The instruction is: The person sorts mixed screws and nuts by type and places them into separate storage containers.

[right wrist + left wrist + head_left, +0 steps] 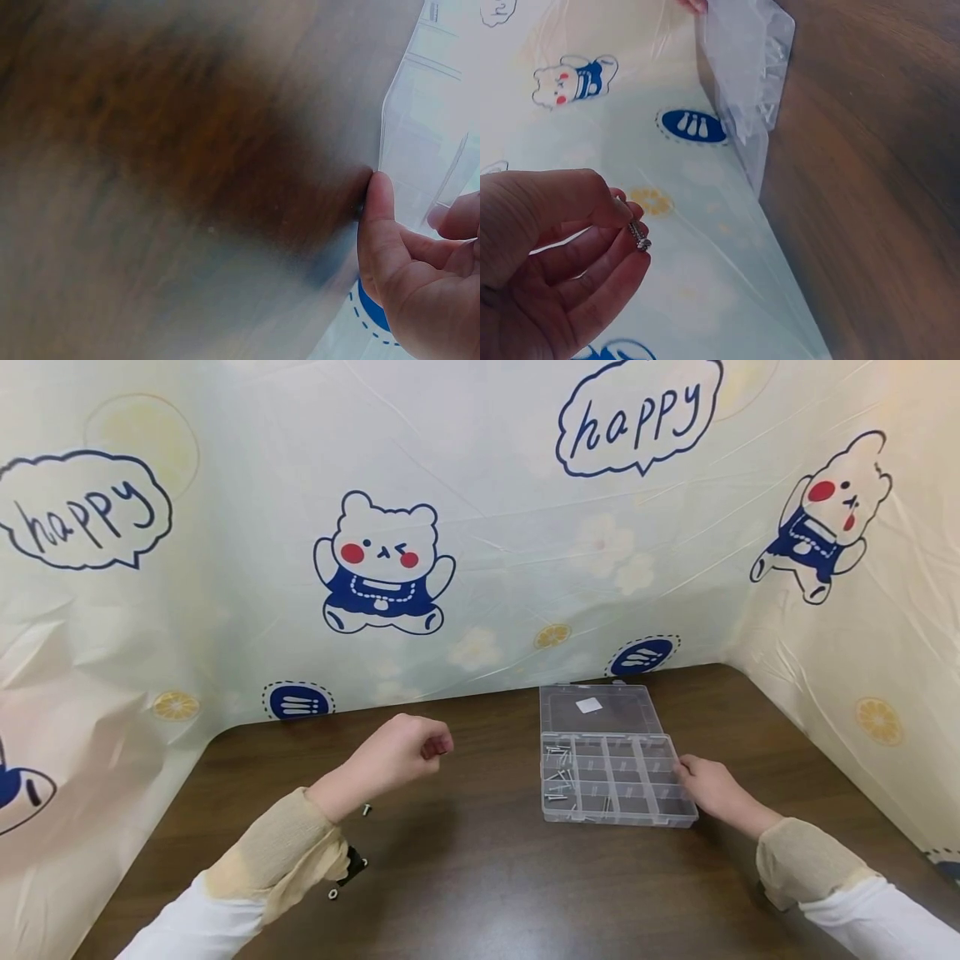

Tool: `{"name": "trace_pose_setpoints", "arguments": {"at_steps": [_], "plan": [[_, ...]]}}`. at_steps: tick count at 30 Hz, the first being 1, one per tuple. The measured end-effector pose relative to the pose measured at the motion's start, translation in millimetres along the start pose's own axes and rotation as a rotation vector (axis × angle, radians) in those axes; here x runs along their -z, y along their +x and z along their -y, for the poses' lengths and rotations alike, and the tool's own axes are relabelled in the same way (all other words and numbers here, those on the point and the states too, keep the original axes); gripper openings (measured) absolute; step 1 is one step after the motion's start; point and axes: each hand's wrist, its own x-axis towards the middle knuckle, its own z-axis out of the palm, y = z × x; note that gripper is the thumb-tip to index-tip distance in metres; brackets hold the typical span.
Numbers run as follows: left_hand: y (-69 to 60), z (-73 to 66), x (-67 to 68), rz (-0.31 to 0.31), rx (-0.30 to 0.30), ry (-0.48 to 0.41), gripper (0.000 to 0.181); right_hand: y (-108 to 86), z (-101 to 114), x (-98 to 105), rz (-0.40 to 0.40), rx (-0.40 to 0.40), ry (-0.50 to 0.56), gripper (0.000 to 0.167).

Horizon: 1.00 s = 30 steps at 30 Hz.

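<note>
My left hand (393,752) is raised over the table, left of the box. Between its thumb and fingers it pinches a small silver screw (639,236), head downward in the left wrist view. A clear plastic compartment box (618,817) lies on the table, its lid (630,714) folded back. Several screws (558,777) lie in its left-hand compartments. At the box's right edge, my right hand (716,789) holds the side wall. In the right wrist view one digit touches the outer edge of the box, and another lies over it.
On the table (480,893), near my left forearm, lie a loose screw (367,810), a small black part (352,865) and a nut (333,894). A printed curtain (495,568) stands behind the table and along both sides.
</note>
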Motion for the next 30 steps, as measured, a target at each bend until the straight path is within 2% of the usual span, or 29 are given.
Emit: {"name": "trace_pose_setpoints", "arguments": {"at_steps": [9,16,30], "plan": [[21.4,-22.2,-8.0,0.056,-0.114,0.023,0.016,-0.1,3,1,-0.004,-0.001,0.012,0.031],[36.0,-39.2,-26.3,0.06,-0.202,0.002,0.018,-0.4,1,0,0.002,0.005,0.016,0.031],[55.7,-64.4,-58.9,0.071,-0.3,0.054,0.015,-0.1,-1,1,0.003,0.006,0.006,0.032]]}}
